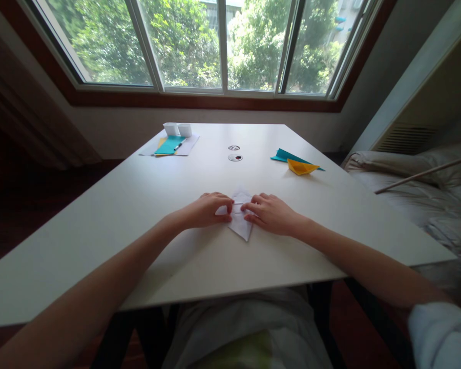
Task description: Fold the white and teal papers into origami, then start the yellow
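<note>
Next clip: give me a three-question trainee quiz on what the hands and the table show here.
1. True or false: both hands press on the white folded paper.
2. Which folded piece lies on the teal paper at the table's right side? A) red B) yellow C) black
3. Fill in: the two small white boxes stand at the table's far ____ side.

Key: 1 true, the left hand and the right hand both rest their fingers on it. 2 B, the yellow folded piece. 3 left, beside the paper stack with a pen.
</note>
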{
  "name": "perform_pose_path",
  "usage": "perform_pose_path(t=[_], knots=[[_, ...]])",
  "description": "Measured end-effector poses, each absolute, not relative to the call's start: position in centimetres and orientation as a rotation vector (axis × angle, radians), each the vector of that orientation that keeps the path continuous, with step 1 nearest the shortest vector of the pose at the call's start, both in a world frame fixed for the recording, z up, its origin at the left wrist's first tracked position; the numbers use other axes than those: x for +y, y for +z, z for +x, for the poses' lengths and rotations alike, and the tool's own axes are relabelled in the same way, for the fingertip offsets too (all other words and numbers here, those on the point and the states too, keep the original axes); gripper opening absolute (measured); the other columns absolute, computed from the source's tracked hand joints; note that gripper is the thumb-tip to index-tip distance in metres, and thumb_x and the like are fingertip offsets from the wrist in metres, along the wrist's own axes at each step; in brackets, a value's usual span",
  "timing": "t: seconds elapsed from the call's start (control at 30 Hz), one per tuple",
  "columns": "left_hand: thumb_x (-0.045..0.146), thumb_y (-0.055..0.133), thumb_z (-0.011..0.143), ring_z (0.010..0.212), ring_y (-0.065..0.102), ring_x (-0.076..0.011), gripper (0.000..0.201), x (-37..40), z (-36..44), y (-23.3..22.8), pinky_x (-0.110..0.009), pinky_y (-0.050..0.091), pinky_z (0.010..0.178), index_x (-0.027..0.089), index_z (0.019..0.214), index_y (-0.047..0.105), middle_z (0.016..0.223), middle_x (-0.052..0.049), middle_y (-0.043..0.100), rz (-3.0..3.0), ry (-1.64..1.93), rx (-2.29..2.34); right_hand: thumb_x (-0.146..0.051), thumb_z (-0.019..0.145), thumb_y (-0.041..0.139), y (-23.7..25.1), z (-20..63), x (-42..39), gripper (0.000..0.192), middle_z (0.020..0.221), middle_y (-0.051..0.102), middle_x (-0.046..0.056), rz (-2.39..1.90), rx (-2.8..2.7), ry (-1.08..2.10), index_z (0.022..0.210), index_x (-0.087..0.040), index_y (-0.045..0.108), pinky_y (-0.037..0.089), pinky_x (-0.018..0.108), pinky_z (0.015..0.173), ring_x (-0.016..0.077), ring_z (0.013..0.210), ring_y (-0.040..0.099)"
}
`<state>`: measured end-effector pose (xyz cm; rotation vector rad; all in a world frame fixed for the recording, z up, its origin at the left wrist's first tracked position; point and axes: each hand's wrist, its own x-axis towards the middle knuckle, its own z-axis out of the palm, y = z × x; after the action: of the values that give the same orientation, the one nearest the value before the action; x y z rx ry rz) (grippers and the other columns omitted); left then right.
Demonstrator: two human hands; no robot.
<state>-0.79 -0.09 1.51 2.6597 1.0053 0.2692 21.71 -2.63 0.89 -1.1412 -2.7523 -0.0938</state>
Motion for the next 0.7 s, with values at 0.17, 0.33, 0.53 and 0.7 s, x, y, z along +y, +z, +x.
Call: perform_pose_path(t=[0.17,0.33,0.53,0.7], knots=[[0.034,0.053,0.08,0.105,0.05,-0.0236,0.029,0.0,-0.8,1.0,-0.038,0.034,0.09,0.028,0.107,0.056,0.107,-0.004,0.061,2.714,0.234,1.079,-0.045,0.09,0.034,1.6,22.1,-2.3,0.036,0.093,0.061,0.01,-1.164,-2.664,-0.081,0.102,-0.02,0.057,0.036,0.033,0.076,0.0224,0.091,0.052],[0.036,0.044,0.084,0.116,0.043,-0.0265,0.032,0.5,-1.5,0.6,-0.042,0.032,0.093,0.029,0.114,0.054,0.117,-0.005,0.057,2.751,0.194,1.166,-0.04,0.088,0.041,1.7,23.5,-1.3,0.03,0.088,0.059,0.01,-1.192,-2.632,-0.076,0.089,-0.019,0.063,0.039,0.031,0.073,0.0198,0.081,0.053],[0.046,0.048,0.08,0.123,0.036,-0.0298,0.044,0.8,-2.2,0.6,-0.046,0.029,0.098,0.027,0.119,0.052,0.127,-0.006,0.052,2.721,0.198,1.135,-0.037,0.083,0.051,0.9,24.7,-0.2,0.023,0.105,0.058,0.01,-1.016,-2.708,0.038,0.091,-0.02,0.063,0.042,0.035,0.08,0.0217,0.094,0.055],[0.057,0.059,0.069,0.125,0.035,-0.0297,0.059,0.7,-2.4,0.8,-0.043,0.027,0.102,0.027,0.119,0.055,0.128,-0.006,0.051,2.689,0.236,1.07,-0.035,0.081,0.055,0.7,24.8,0.2,0.024,0.105,0.062,0.01,-0.884,-2.743,0.186,0.099,-0.019,0.058,0.042,0.036,0.084,0.0212,0.098,0.057]])
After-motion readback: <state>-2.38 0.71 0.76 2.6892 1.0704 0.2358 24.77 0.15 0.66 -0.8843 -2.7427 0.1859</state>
